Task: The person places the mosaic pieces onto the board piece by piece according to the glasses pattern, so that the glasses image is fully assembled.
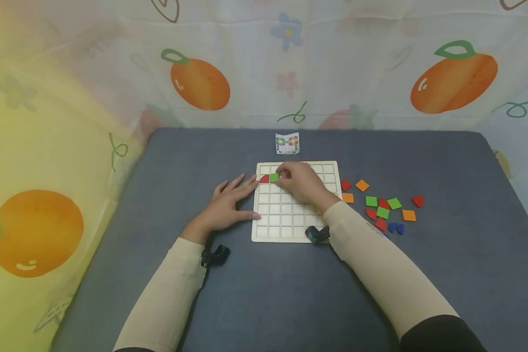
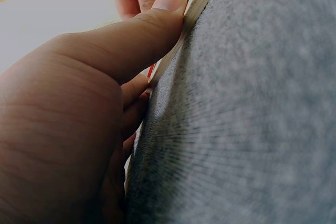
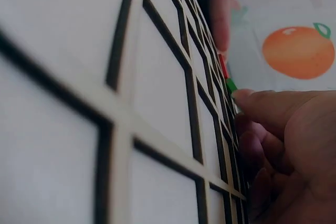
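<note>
A white grid board (image 1: 275, 209) with square cells lies flat on the table. In its upper left part sits a red tile (image 1: 264, 179) with a curved side. Right beside that, my right hand (image 1: 302, 182) pinches a green square tile (image 1: 274, 178) between thumb and fingertips; in the right wrist view the green tile (image 3: 231, 85) looks tilted at the grid. My left hand (image 1: 225, 208) rests at the board's left edge with fingers spread. Its thumb (image 2: 131, 43) touches the board's side in the left wrist view.
Loose tiles lie right of the board: green squares (image 1: 371, 201), orange squares (image 1: 408, 215), red pieces (image 1: 417, 201) and small blue ones (image 1: 400, 229). Behind the board is a small printed pattern card (image 1: 287, 143). A fruit-print cloth (image 1: 246, 73) hangs behind the grey table (image 1: 264, 293).
</note>
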Tool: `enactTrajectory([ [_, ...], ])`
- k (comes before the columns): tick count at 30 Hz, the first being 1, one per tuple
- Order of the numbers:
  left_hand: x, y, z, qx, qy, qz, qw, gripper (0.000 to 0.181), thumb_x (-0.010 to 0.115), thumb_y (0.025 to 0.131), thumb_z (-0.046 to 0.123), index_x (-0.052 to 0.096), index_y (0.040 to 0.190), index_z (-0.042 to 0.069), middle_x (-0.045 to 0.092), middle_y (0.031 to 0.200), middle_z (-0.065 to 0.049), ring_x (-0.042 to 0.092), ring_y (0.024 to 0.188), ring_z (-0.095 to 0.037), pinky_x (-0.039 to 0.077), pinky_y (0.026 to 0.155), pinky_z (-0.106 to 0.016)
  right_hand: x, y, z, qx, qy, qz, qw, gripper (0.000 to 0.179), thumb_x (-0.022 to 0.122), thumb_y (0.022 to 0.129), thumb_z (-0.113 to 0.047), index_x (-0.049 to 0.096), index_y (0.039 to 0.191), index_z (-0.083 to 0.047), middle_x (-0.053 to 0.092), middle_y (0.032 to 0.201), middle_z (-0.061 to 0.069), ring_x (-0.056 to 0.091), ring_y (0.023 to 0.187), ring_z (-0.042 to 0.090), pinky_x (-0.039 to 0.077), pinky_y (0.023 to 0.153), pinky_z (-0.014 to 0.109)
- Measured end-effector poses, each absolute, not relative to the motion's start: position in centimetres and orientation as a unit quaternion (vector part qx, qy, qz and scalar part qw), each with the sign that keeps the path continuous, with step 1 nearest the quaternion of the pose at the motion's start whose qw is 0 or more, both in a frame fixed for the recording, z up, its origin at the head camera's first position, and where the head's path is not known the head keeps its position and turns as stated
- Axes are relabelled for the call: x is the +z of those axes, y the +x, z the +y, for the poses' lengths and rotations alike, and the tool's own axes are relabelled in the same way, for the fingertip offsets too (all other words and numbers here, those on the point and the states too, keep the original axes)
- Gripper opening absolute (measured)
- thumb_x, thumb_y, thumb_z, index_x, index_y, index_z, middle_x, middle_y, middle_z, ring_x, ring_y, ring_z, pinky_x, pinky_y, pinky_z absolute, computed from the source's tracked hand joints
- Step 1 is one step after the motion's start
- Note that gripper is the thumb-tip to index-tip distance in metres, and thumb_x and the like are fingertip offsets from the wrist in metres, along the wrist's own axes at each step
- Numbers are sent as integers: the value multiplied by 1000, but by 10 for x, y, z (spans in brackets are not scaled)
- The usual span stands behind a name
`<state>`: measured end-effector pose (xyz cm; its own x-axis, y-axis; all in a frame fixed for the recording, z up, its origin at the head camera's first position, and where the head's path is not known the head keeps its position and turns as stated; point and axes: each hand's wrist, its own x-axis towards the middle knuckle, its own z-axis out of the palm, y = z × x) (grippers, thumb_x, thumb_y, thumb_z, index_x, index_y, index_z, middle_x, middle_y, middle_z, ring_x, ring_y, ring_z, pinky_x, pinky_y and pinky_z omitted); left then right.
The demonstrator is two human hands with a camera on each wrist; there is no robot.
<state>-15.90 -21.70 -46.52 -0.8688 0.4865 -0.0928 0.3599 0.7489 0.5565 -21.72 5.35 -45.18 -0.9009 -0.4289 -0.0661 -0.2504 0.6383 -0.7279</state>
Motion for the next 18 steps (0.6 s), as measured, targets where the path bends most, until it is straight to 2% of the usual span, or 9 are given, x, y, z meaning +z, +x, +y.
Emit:
enactTrajectory([
  [11, -463, -159, -218, 276, 229, 926, 118, 98, 83, 95, 54, 33, 173, 21, 22, 178, 10, 6, 166, -22, -4, 126, -59, -448, -217, 52, -365, -193, 902, 128, 33, 73, 107, -22, 72, 138, -11, 65, 97, 3, 58, 84, 21, 48, 77, 39],
  [18, -464, -159, -219, 277, 233, 925, 118, 99, 83, 95, 55, 34, 173, 21, 22, 178, 10, 6, 166, -21, -4, 126, -59, -449, -219, 52, -341, -204, 908, 134, 32, 70, 109, -21, 73, 139, -11, 64, 97, 4, 57, 87, 22, 47, 79, 40],
])
